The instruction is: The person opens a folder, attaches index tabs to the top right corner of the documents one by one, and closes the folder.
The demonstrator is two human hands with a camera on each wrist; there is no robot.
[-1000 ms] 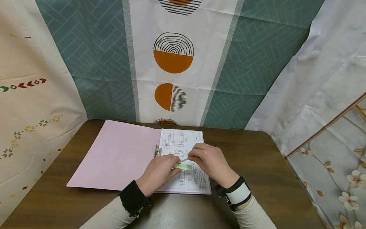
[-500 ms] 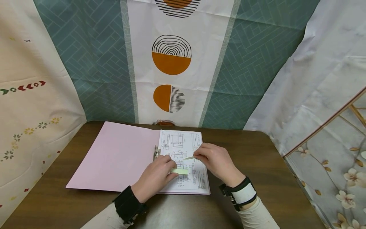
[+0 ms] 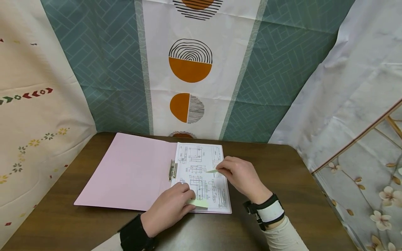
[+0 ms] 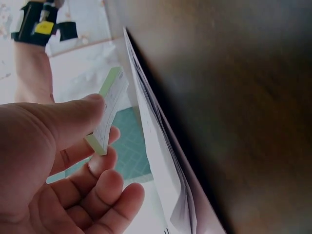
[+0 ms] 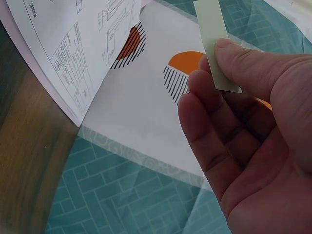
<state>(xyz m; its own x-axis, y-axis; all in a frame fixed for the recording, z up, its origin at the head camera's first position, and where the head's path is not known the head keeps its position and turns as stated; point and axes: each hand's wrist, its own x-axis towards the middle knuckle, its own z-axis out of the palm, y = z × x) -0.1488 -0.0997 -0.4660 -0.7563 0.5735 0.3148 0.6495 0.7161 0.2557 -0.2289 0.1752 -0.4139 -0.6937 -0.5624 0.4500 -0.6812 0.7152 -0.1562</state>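
Note:
My left hand (image 3: 169, 211) pinches a small pad of pale green sticky notes (image 3: 200, 203) over the lower part of a printed drawing sheet (image 3: 197, 164). In the left wrist view, the thumb presses on the pad (image 4: 106, 117) and the fingers curl behind it. Between thumb and index finger, my right hand (image 3: 243, 177) holds a single green sticky note (image 3: 211, 171) by one end, over the sheet's right half. The right wrist view shows this strip (image 5: 213, 29) with the thumb flat across it. An open pink folder (image 3: 132, 170) lies beneath the sheet.
A metal clip (image 3: 173, 170) sits at the folder's spine, by the sheet's left edge. The folder lies on a dark brown wooden table (image 3: 267, 160). Behind the table hangs a patterned cloth (image 3: 125, 69), with more cloth at both sides.
The right hand has drawn the single note away from the pad and moved slightly right. The left hand has moved down and left with the pad, toward the sheet's lower edge.

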